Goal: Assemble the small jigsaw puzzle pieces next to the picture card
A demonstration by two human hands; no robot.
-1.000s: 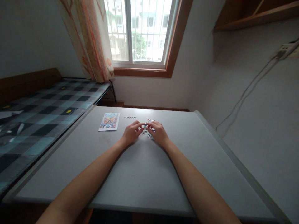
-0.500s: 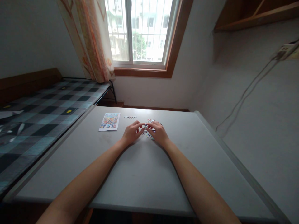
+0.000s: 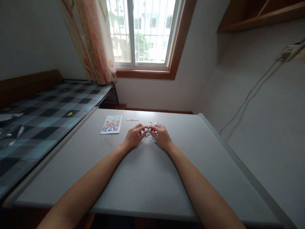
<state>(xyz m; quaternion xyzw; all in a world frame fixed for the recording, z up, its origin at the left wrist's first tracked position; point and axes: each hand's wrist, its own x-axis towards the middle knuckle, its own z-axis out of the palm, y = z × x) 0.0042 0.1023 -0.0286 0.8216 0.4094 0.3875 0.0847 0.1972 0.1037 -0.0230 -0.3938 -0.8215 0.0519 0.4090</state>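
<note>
My left hand [image 3: 134,136] and my right hand [image 3: 162,136] meet over a loose pile of jigsaw puzzle pieces [image 3: 152,138]. Between the fingertips of both hands is a small jigsaw puzzle piece [image 3: 148,128], pinched from either side; whether it is one piece or two joined is too small to tell. Part of the pile is hidden behind my right hand. Beyond my left hand, a short row of puzzle pieces [image 3: 132,120] lies flat on the table. A colourful picture sheet [image 3: 111,124] with a penguin-like figure rests to the left of that row.
The white table [image 3: 143,184] carries all of this and has a raised edge along its right side. A bed with a checked cover [image 3: 78,98] stands at the left. Ahead are a window [image 3: 150,35] and a curtain [image 3: 97,47]. A cable [image 3: 250,92] hangs on the right wall.
</note>
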